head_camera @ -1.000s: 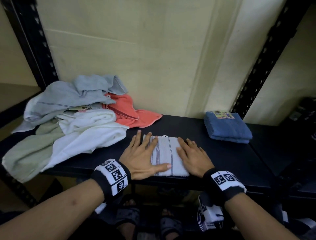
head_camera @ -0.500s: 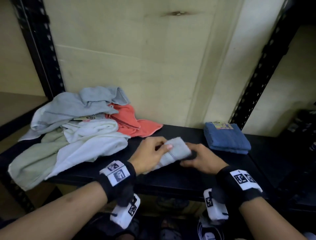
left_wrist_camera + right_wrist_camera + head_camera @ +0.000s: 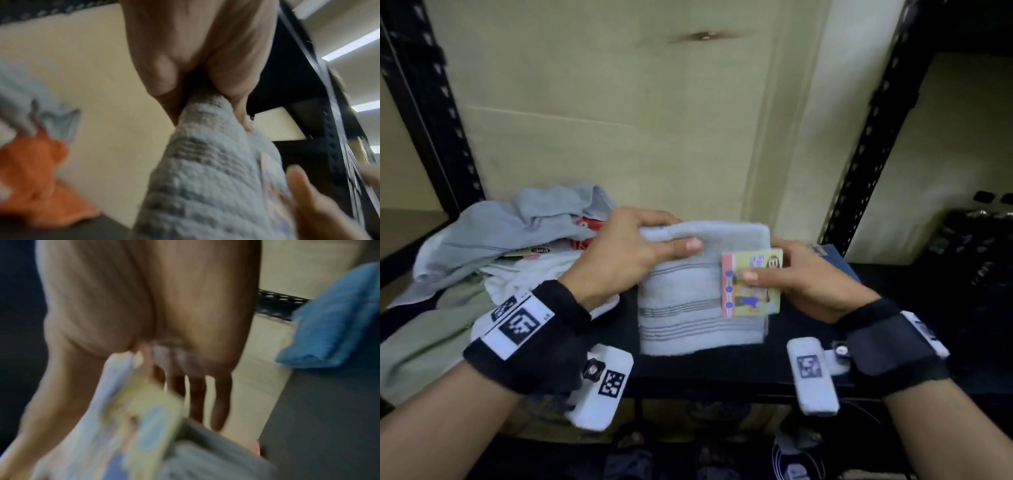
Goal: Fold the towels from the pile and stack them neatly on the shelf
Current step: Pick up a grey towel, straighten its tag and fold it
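I hold a folded pale grey towel (image 3: 681,308) with dark stripes upright over the black shelf (image 3: 722,373). My left hand (image 3: 647,250) grips its top edge, thumb in front and fingers behind; the left wrist view shows the towel (image 3: 205,178) pinched between them. My right hand (image 3: 798,277) holds the towel's right side, thumb pressed on a colourful paper label (image 3: 750,301) that also shows in the right wrist view (image 3: 144,418). A folded blue towel (image 3: 333,324) lies on the shelf to the right, mostly hidden behind my right hand in the head view.
The unfolded pile sits at the shelf's left: a grey-blue towel (image 3: 510,229), a coral one (image 3: 30,170), a white one (image 3: 534,277) and a pale green one (image 3: 424,342) hanging over the edge. Black perforated uprights (image 3: 866,150) frame the bay before a cream wall.
A second ago both hands pressed flat on the folded towel on the shelf. They then took hold of it and raised it; it now hangs upright with the label facing me.
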